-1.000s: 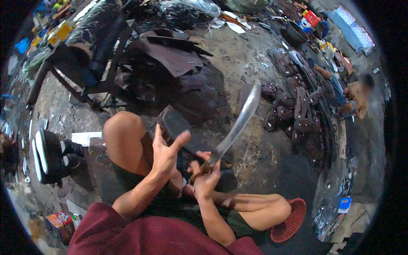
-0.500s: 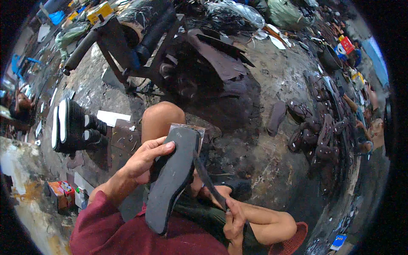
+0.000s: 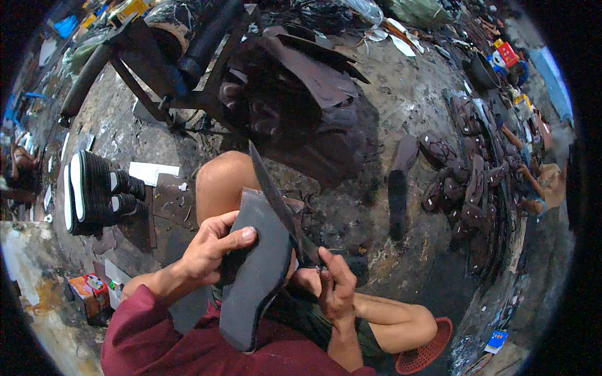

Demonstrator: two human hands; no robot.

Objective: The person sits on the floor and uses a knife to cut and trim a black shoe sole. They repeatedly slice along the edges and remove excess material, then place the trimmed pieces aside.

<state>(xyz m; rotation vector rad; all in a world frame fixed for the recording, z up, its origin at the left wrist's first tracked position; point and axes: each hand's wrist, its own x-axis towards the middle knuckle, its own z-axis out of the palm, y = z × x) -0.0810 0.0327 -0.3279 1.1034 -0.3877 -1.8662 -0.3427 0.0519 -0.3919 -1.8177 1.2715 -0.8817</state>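
A dark grey shoe sole (image 3: 260, 269) slants across my lap, its near end by my maroon shirt. My left hand (image 3: 216, 247) grips its left edge, the thumb flat on the upper face and the fingers curled underneath. Rough brownish sheet material (image 3: 298, 205) sticks out from beneath the sole's far end. In my closed right hand (image 3: 337, 288) is a knife, gripped by its handle. The long dark knife blade (image 3: 271, 188) points away from me and lies along the far right edge of the sole, its tip beyond that end. Whether the edge touches the sole I cannot tell.
A dark metal stand (image 3: 157, 75) rises ahead on the left, with brown sheet scraps (image 3: 307, 69) beside it. To the left are stacked black soles (image 3: 94, 191); to the right, several brown sandals (image 3: 467, 188) on the floor. A red perforated sandal (image 3: 429, 348) sits by my right leg.
My right hand has moved up and forward, bringing the knife from beside the sole to its far right edge. The left hand keeps its hold on the sole. The view has shifted slightly.
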